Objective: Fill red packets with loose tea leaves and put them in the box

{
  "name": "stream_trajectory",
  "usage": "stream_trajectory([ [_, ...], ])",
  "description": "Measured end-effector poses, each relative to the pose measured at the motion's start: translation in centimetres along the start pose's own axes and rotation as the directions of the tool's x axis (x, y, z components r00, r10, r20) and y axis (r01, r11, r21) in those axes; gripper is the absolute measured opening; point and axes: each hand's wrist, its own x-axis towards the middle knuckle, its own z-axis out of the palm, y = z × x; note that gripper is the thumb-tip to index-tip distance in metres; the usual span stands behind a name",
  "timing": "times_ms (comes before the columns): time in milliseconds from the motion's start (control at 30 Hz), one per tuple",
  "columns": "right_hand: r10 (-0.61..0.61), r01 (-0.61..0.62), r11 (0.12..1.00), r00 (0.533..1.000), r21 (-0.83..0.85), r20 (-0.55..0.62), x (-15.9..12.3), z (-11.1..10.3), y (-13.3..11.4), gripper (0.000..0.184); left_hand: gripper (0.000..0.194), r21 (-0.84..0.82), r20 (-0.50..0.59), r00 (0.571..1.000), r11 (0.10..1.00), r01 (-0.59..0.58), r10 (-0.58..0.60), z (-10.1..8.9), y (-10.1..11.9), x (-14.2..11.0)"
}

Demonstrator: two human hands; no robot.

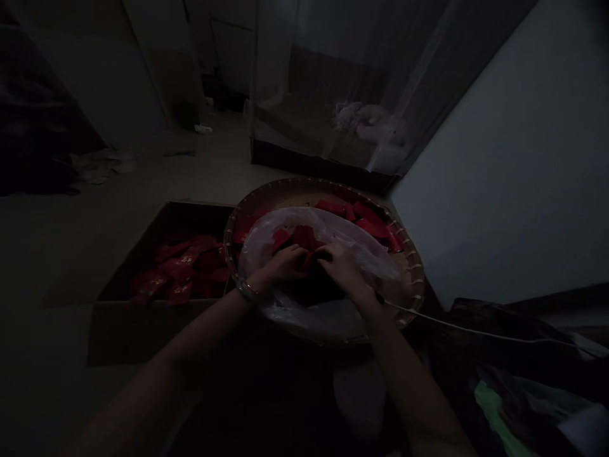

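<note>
In the dim head view, my left hand (288,262) and my right hand (339,265) meet over a round woven bamboo tray (413,270). Between them is a red packet (305,238), pinched by the fingers of both hands. Beneath my hands a translucent plastic bag (266,231) lies spread open on the tray, with more red packets inside its mouth. Several red packets (373,225) rest along the tray's far right side. A bracelet (248,291) circles my left wrist. Darkness hides the fingertips and the bag's inside.
Left of the tray stands an open cardboard box (118,324) holding many red packets (183,270) with gold print. A white cord (476,331) runs right from the tray. Clothes (499,412) lie at lower right. Behind is a netted bed (309,127); a wall (514,158) rises at right.
</note>
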Motion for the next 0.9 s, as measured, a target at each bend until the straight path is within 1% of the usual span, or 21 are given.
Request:
stream_trajectory([
  [100, 0.050, -0.042, 0.992, 0.996, 0.117, -0.068, -0.2, -0.3, 0.1, 0.025, 0.038, -0.007, -0.014, 1.000, 1.000, 0.000, 0.000, 0.1, -0.1, 0.0],
  [200, 0.095, -0.063, 0.974, 0.986, 0.220, -0.139, -0.6, -0.7, -0.1, 0.019, 0.039, -0.002, -0.016, 1.000, 1.000, -0.011, 0.011, 0.2, -0.3, 0.0],
  [333, 0.166, -0.115, 0.940, 0.977, 0.320, -0.135, -0.7, -0.5, -0.2, 0.018, 0.042, 0.019, -0.012, 1.000, 1.000, -0.022, 0.022, 0.2, -0.3, -0.1],
  [433, 0.233, -0.148, 0.886, 0.961, 0.440, -0.146, -0.6, -0.2, 0.5, 0.023, 0.045, 0.035, -0.022, 0.999, 0.999, -0.025, 0.025, 0.1, -0.3, -0.1],
  [500, 0.280, -0.171, 0.848, 0.948, 0.501, -0.150, -0.9, -0.2, 1.2, 0.025, 0.046, 0.046, -0.047, 0.999, 0.999, -0.012, 0.014, 0.0, -0.2, 0.0],
  [533, 0.288, -0.184, 0.845, 0.948, 0.502, -0.138, -1.1, -0.3, 1.5, 0.025, 0.047, 0.049, -0.068, 0.998, 0.999, 0.000, 0.004, -0.1, -0.1, 0.0],
  [600, 0.267, -0.199, 0.867, 0.959, 0.457, -0.089, -1.7, -0.3, 2.1, 0.026, 0.048, 0.047, -0.112, 0.994, 0.999, 0.021, -0.016, -0.2, 0.1, 0.0],
  [633, 0.252, -0.201, 0.880, 0.966, 0.429, -0.064, -2.0, -0.3, 2.2, 0.030, 0.048, 0.043, -0.127, 0.992, 0.999, 0.030, -0.024, -0.2, 0.2, 0.0],
  [700, 0.235, -0.202, 0.895, 0.971, 0.399, -0.035, -2.4, 0.2, 2.2, 0.051, 0.048, 0.039, -0.132, 0.991, 0.999, 0.037, -0.031, -0.3, 0.3, 0.1],
  [767, 0.230, -0.199, 0.897, 0.973, 0.394, -0.033, -2.4, 1.0, 2.0, 0.074, 0.047, 0.051, -0.110, 0.994, 0.998, 0.032, -0.027, -0.3, 0.4, 0.1],
  [800, 0.218, -0.189, 0.901, 0.975, 0.389, -0.031, -2.2, 1.4, 1.9, 0.079, 0.047, 0.061, -0.092, 0.996, 0.998, 0.026, -0.020, -0.3, 0.3, 0.1],
  [833, 0.199, -0.175, 0.906, 0.980, 0.385, -0.024, -2.0, 1.8, 1.8, 0.080, 0.046, 0.070, -0.074, 0.997, 0.997, 0.017, -0.012, -0.3, 0.3, 0.1],
  [900, 0.177, -0.160, 0.909, 0.984, 0.386, -0.010, -1.4, 2.4, 1.5, 0.069, 0.044, 0.078, -0.051, 0.999, 0.997, -0.001, 0.005, -0.3, 0.2, 0.1],
])
